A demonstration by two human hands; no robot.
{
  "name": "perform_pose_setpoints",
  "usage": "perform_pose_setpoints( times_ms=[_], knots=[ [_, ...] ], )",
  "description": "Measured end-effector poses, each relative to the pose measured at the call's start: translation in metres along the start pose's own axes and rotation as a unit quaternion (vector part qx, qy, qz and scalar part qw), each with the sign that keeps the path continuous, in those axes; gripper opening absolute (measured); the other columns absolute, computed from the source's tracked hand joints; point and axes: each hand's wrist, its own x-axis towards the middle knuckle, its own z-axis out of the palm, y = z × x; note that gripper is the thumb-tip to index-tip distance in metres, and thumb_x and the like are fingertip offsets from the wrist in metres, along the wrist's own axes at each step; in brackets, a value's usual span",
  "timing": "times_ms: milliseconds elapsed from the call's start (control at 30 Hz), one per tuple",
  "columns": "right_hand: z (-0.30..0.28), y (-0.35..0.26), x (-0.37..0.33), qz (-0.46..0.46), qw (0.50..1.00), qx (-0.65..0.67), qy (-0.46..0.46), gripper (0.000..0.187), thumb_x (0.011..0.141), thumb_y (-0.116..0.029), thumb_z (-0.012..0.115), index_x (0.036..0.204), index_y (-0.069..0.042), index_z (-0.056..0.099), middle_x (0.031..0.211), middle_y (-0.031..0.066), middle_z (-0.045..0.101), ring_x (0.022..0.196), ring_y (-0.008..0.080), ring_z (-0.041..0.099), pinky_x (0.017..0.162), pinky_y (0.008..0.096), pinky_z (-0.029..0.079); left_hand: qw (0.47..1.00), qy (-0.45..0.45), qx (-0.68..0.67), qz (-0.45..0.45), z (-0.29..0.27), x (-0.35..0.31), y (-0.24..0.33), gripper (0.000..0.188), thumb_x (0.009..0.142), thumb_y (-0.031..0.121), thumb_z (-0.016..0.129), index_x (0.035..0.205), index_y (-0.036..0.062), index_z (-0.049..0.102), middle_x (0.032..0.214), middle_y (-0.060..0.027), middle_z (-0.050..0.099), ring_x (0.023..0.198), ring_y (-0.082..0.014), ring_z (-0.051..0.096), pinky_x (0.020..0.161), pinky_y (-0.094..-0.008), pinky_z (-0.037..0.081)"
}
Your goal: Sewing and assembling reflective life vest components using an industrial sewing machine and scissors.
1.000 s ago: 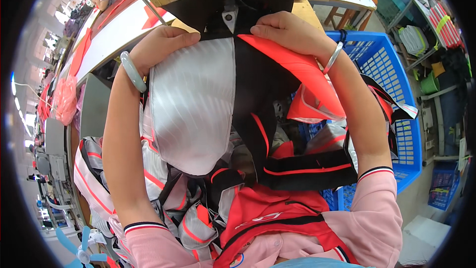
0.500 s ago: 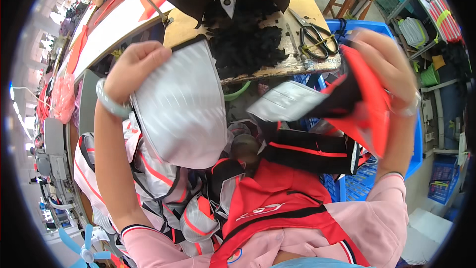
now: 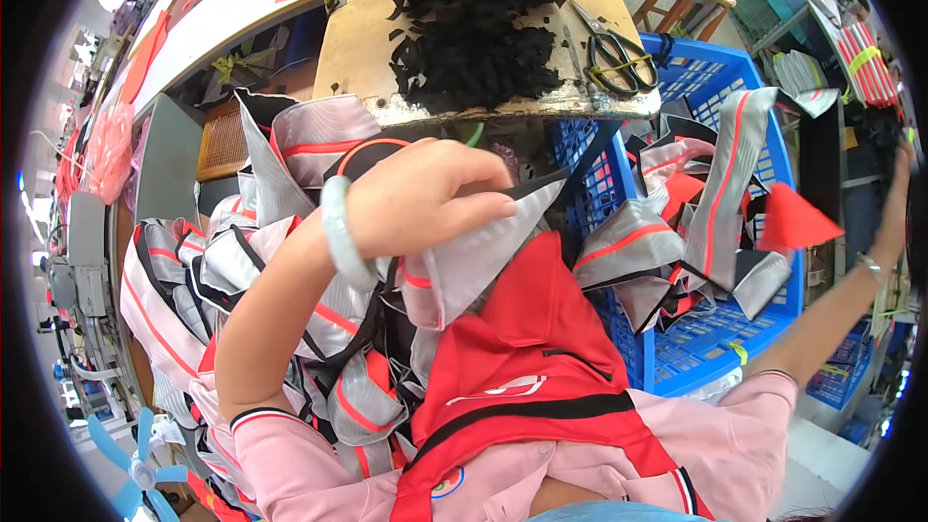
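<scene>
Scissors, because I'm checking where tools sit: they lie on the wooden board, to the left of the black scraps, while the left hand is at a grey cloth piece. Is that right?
Not quite: the head view shows the scissors to the right of the black scraps. They do lie on the wooden board, and the left hand is at a grey cloth piece.

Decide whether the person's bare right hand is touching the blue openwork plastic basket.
Apart: the head view shows the right hand at the far right, a plain gap separating it from the basket.
</scene>
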Motion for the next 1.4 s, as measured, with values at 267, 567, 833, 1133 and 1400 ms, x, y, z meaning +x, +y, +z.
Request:
perform_pose_setpoints(
  times_ms=[267,567,833,1133,1400],
  knots=[
    [0.182,-0.323,-0.182,-0.115,0.885,0.377,-0.249,0.091,0.071,-0.038,0.079,0.143,-0.003,0.035,0.125,0.0188,0.056,0.107,0.0342,0.060,0.084,0.0427,0.048,0.992,0.110,0.055,-0.017,0.025,-0.016,-0.012,0.022,0.080,0.021,0.063,0.088,0.0002,0.065,0.077,-0.0199,0.065,0.072,-0.0391,0.062,0.066,-0.0425,0.051],
    [0.188,-0.307,-0.174,0.003,0.808,0.402,-0.430,0.021,0.075,-0.016,0.077,0.090,-0.004,0.069,0.078,0.0099,0.068,0.066,0.0224,0.066,0.057,0.0278,0.050,0.945,0.306,0.115,0.028,0.047,-0.065,-0.035,0.048,0.072,0.009,0.071,0.119,0.0055,0.060,0.112,-0.0174,0.059,0.107,-0.0348,0.056,0.090,-0.0386,0.047],
    [0.187,-0.299,-0.146,0.014,0.745,0.471,-0.473,0.015,0.078,-0.008,0.070,0.091,-0.001,0.067,0.077,0.0079,0.067,0.068,0.0144,0.064,0.062,0.0265,0.049,0.973,0.221,0.011,0.059,0.039,-0.051,-0.057,0.050,0.073,0.010,0.063,0.123,0.0075,0.059,0.106,-0.0180,0.059,0.099,-0.0350,0.058,0.087,-0.0389,0.048],
    [0.215,-0.290,-0.148,-0.014,0.866,0.299,-0.400,0.019,0.078,-0.016,0.066,0.093,-0.004,0.067,0.081,0.0147,0.067,0.073,0.0308,0.066,0.063,0.0335,0.052,0.949,0.308,-0.055,0.028,0.068,-0.004,-0.088,0.041,0.082,0.010,0.056,0.122,0.0017,0.056,0.104,-0.0192,0.063,0.094,-0.0365,0.062,0.086,-0.0362,0.049],
    [0.207,-0.277,-0.135,0.012,0.791,0.364,-0.491,0.024,0.077,-0.019,0.068,0.094,-0.003,0.068,0.081,0.0167,0.067,0.074,0.0303,0.066,0.067,0.0326,0.050,0.974,0.187,-0.070,-0.108,0.051,-0.012,-0.077,0.037,0.080,0.014,0.056,0.114,0.0007,0.063,0.093,-0.0250,0.066,0.086,-0.0342,0.067,0.078,-0.0363,0.051]
  ],
)
